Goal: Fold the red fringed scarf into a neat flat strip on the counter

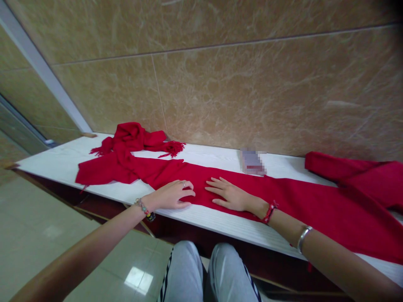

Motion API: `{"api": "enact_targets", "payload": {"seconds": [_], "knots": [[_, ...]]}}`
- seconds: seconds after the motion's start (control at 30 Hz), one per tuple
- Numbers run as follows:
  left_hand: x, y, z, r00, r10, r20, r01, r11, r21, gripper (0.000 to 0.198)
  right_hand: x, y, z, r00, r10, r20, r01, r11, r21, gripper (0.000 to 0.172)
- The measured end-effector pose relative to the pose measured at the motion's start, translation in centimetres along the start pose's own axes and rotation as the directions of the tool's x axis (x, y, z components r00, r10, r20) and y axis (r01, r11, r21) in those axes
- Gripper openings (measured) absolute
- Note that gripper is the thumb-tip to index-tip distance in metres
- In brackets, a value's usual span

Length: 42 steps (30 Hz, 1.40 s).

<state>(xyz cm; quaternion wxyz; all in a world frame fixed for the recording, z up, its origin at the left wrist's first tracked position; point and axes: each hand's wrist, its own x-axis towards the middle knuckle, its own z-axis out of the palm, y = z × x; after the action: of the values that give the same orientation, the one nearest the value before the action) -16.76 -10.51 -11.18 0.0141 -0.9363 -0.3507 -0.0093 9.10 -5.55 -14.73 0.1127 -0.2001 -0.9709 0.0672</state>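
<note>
Grey knees [204,272] sit under left hand [171,195] and right hand [229,196], both flat open on a soft-looking red scarf [315,205]; pinch its edge by the thumbs.

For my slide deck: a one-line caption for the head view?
A red scarf along a white shelf, left hand and right hand resting on it.

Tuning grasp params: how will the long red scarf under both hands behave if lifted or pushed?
Likely floppy: the long red scarf lies flat, following the white tabletop. Pushed, it would probably bunch like the crumpled scarf behind. Probably light: it looks thin under the left hand and right hand.
</note>
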Motion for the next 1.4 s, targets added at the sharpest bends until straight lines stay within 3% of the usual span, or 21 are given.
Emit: {"api": "enact_targets", "payload": {"seconds": [0.07,0.17,0.33,0.53,0.8,1.07,1.17,1.4], "knots": [[-0.1,0.0,-0.3,1.0,0.013,0.019,-0.013,1.0,0.0,0.026,0.1,-0.7,-0.4,0.997,-0.048,-0.06,0.048,0.999,0.01,0.042],[0.0,-0.5,-0.4,0.998,0.035,0.051,-0.037,0.999,0.035,0.041,0.3,-2.4,-1.1,0.994,-0.055,-0.092,0.057,0.998,0.028,0.036],[1.2,-1.8,-0.4,1.0,-0.004,0.002,0.004,1.0,-0.013,0.035,1.0,-4.7,-0.9,0.993,0.092,-0.068,-0.093,0.996,-0.01,0.029],[1.9,-2.8,-0.6,0.997,-0.04,-0.065,0.036,0.998,-0.055,0.015,0.9,-4.3,-0.2,0.948,0.282,-0.145,-0.282,0.959,0.02,0.025],[1.3,-1.8,0.1,0.995,-0.026,-0.095,0.038,0.992,0.124,0.01,1.1,-4.1,0.1,0.926,0.339,-0.167,-0.327,0.94,0.092,0.011],[1.4,-2.9,1.0,0.992,0.035,-0.123,-0.01,0.98,0.2,0.015,0.6,-4.2,0.1,0.928,0.332,-0.171,-0.329,0.943,0.047,0.016],[1.4,-3.1,1.0,0.992,0.006,-0.124,0.019,0.98,0.2,0.019,1.5,-4.4,-0.2,0.938,0.304,-0.166,-0.301,0.953,0.044,0.02],[0.2,-1.6,1.2,0.985,0.081,-0.155,-0.037,0.962,0.271,0.016,3.1,-4.9,0.0,0.981,0.162,-0.11,-0.164,0.986,-0.015,0.02]]}}
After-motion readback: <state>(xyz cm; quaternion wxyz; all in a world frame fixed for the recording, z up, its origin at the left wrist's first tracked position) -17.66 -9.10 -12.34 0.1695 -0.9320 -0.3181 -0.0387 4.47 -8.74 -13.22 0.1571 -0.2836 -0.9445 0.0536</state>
